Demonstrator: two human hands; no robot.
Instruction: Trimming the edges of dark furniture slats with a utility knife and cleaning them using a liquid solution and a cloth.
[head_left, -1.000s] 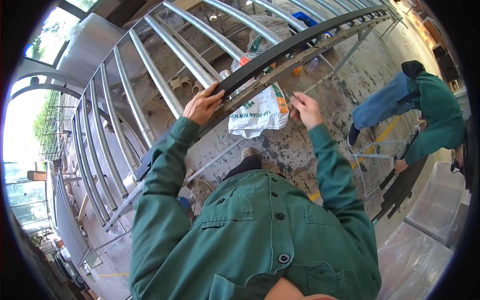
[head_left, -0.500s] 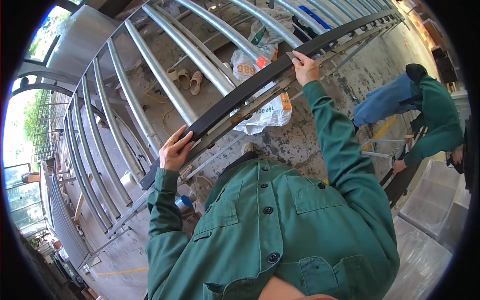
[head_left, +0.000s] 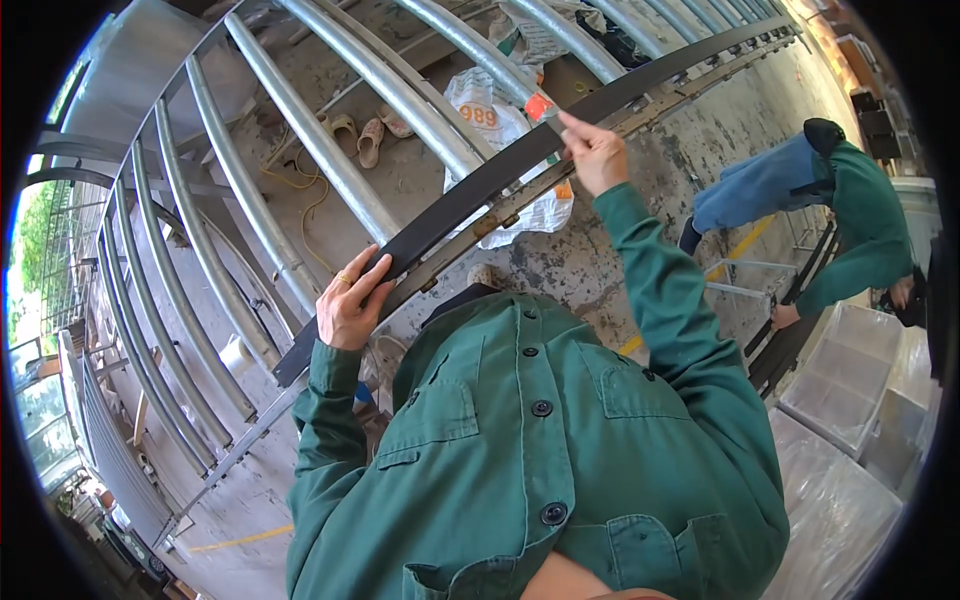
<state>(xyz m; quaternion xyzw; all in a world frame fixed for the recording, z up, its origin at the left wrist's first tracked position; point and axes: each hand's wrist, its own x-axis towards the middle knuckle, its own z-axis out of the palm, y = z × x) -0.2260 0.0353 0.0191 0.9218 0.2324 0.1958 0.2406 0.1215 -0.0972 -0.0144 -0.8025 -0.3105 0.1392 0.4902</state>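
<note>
A long black metal bar (head_left: 450, 205) runs slantwise in front of me, across the near ends of several silver tubes (head_left: 310, 145). My left hand (head_left: 350, 298) grips the bar near its lower left end, fingers over the top and thumb alongside. Farther up the bar, my right hand (head_left: 597, 155) is closed, slightly blurred, with a thin flat greyish piece (head_left: 553, 121) pinched at its fingertips over the bar's far edge. What kind of piece it is I cannot make out. Beside it, an orange-red sticker (head_left: 540, 105) marks the end of one tube.
A rusty rail (head_left: 470, 238) lies along the bar's near side. Under the frame are white printed sacks (head_left: 535, 220), shoes (head_left: 370, 143) and a yellow cord (head_left: 318, 205). To the right a co-worker (head_left: 865, 215) bends over a metal frame, beside plastic-wrapped boxes (head_left: 835, 500).
My right hand has drawn back left along the bar, carrying the thin piece toward the stickered tube end. My left hand keeps its hold. The view has shifted slightly.
</note>
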